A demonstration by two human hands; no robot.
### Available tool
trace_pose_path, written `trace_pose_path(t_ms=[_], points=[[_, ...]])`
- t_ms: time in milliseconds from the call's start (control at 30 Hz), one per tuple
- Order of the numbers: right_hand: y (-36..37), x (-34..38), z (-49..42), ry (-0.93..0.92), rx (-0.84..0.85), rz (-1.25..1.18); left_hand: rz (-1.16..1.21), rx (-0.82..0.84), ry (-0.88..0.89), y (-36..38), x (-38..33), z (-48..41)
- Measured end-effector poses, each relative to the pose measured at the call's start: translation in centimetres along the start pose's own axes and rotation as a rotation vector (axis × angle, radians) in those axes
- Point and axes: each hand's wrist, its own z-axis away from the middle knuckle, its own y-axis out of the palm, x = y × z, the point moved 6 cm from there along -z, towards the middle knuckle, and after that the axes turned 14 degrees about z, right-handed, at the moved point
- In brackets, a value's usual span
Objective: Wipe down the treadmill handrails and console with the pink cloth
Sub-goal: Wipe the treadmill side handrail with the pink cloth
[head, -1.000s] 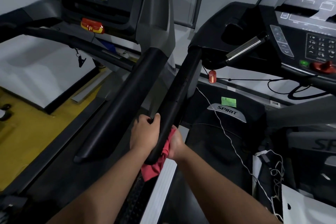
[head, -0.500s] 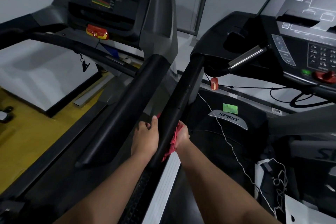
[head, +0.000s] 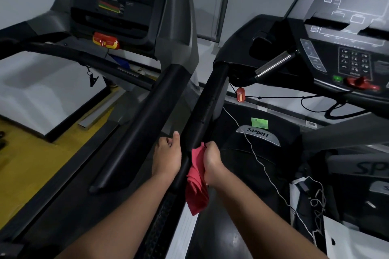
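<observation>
Pink cloth [head: 196,183]: bunched against the right side of the black handrail [head: 202,115], low on the rail, its loose tail hanging below. It looks light, soft and limp; likely drapes and slips unless gathered, so best held by the wad with the palm pressing it to the rail. Right hand [head: 212,161] is closed around the cloth's upper part. Left hand [head: 168,156] curls on the rail's opposite side, thumb up, holding no cloth. Console [head: 345,48] sits well apart, upper right.
</observation>
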Motion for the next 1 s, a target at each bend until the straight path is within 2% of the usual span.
trace_pose_path(t_ms=[133,233,333,400,433,500,567,667,767,833,900,1000], points=[[-0.1,1.6,1.1,-0.074,-0.125,0.174,0.244,0.002,0.219,-0.5,-1.7,1.7],[-0.1,3.2,1.9,-0.271,-0.248,0.445,0.381,-0.012,0.358,-1.4,-2.4,3.0],[0.3,4.9,3.0,-0.448,-0.319,0.595,0.322,0.021,0.502,-1.5,-3.2,3.7],[1.2,5.2,3.7,-0.488,-0.295,0.691,0.273,0.090,0.572,-0.9,-3.8,4.1],[1.6,5.2,3.9,-0.490,-0.243,0.632,0.265,0.134,0.572,-0.5,-4.0,4.3],[2.5,5.3,4.8,-0.463,-0.056,0.367,0.272,0.185,0.523,0.0,-4.4,4.5],[2.8,5.9,5.6,-0.481,0.041,0.265,0.205,0.179,0.461,0.1,-4.7,4.1],[1.6,6.0,5.4,-0.446,-0.072,0.288,-0.061,0.232,0.408,0.6,-4.7,2.9],[-0.2,6.0,4.8,-0.529,-0.241,0.340,-0.337,0.273,0.356,0.6,-3.9,1.0],[-1.1,5.4,4.1,-0.558,-0.360,0.414,-0.416,0.273,0.289,0.3,-3.5,-0.2],[-1.2,4.1,2.7,-0.472,-0.347,0.449,-0.413,0.309,0.220,0.6,-3.7,-0.8],[-0.1,2.0,1.4,-0.296,-0.181,0.417,-0.446,0.415,0.209,2.3,-4.5,-0.6]])
